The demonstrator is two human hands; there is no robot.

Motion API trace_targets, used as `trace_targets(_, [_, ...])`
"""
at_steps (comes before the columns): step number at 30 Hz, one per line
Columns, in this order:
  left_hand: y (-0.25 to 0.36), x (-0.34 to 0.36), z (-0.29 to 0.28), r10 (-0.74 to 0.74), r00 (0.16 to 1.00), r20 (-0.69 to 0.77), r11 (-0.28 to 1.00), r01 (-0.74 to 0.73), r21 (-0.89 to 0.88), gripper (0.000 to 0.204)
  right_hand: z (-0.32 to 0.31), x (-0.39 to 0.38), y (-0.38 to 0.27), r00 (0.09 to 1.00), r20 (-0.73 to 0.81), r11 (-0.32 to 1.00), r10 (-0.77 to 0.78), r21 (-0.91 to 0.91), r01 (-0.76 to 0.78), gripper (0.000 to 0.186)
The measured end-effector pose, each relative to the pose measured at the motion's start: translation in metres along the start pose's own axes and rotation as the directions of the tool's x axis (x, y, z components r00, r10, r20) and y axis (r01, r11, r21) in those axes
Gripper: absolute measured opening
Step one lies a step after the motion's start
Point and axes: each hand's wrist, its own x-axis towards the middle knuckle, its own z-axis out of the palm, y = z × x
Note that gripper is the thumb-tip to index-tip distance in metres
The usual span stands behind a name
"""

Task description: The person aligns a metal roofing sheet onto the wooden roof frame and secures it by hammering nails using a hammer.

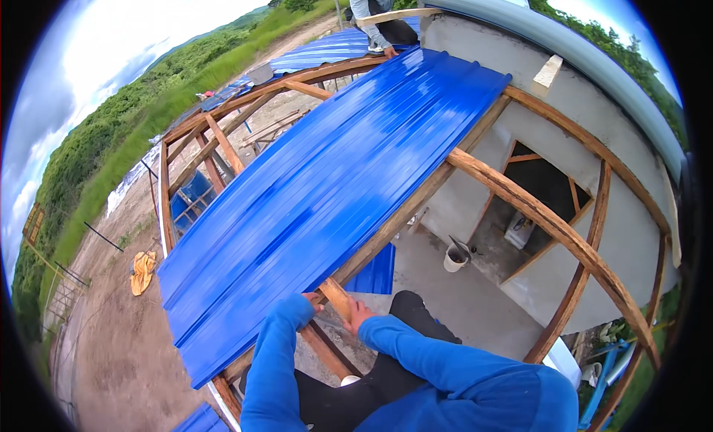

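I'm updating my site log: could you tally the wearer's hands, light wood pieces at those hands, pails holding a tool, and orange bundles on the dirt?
Wearer's hands: 2 (left hand, right hand)
Light wood piece: 1
Pail: 1
Orange bundle: 1
Total: 5

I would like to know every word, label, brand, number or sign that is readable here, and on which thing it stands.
There is no text that I can read.
Blue roofing sheet: no lettering that I can make out.
Wooden piece at the hands: no readable mark.
White bucket: too small to tell whether it has a label.
Orange shape at the far left: too blurred to tell if it is a sign.
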Motion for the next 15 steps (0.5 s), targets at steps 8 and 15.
trace_targets(8, [-0.009,0.019,0.015,0.083,0.996,-0.025,0.996,-0.083,0.014,0.060,-0.012,-0.008,-0.012,0.999,0.023,0.995,-0.026,-0.098,0.029,0.085])
trace_targets(15, [-0.010,0.012,0.013,0.050,0.999,0.015,0.997,-0.051,0.049,0.060,0.001,-0.001,-0.005,0.996,-0.079,0.996,-0.033,-0.082,0.026,0.085])
